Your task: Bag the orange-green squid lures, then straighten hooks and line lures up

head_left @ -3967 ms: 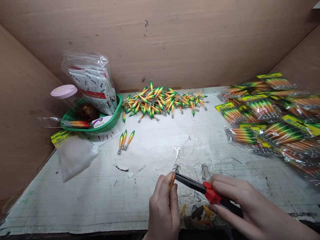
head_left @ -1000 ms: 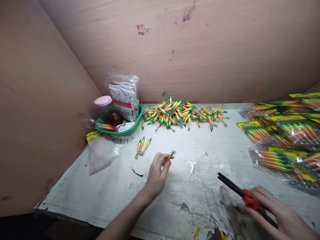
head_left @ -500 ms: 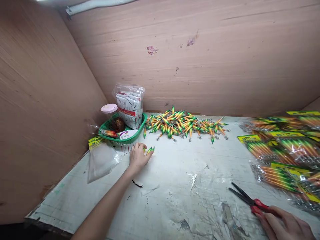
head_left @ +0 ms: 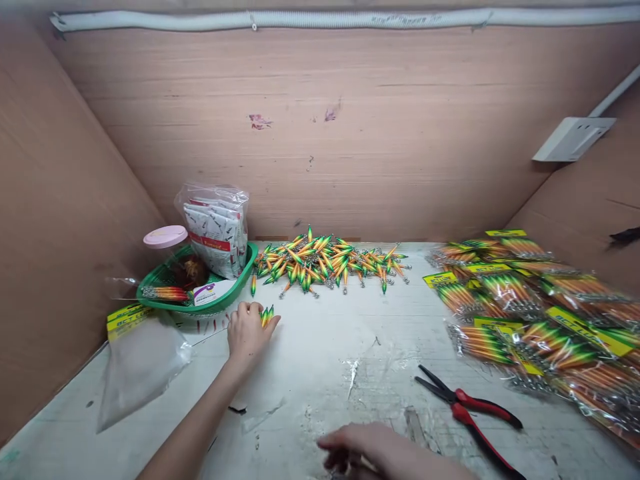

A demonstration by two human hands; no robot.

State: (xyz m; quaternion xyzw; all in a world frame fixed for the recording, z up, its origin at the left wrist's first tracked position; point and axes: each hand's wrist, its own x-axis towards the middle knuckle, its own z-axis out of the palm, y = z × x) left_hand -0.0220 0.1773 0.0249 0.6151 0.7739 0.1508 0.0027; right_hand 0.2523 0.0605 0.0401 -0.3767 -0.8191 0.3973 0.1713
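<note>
My left hand (head_left: 249, 331) is closed around a few green, yellow and orange fishing lures (head_left: 267, 316), whose tips stick out between thumb and fingers, low over the table left of centre. Just behind it lies a loose pile of the same lures (head_left: 325, 257) with metal hooks. My right hand (head_left: 373, 450), somewhat blurred at the front edge of the view, has its fingers loosely bent and apart, with nothing visible in them. To its right, red-and-black handled pliers (head_left: 457, 398) lie on the table, jaws apart.
A green basket (head_left: 237, 287) at the left holds packets (head_left: 213, 233) and a jar with a pink lid (head_left: 165, 236). Clear bags with yellow headers (head_left: 143, 367) lie before it. Packed lures (head_left: 565, 347) cover the right side. Wooden walls (head_left: 400, 133) enclose the table.
My right hand has let go of the pliers and moved left; they now lie on the table. The view has turned right. My left hand keeps its hold on the lures.
</note>
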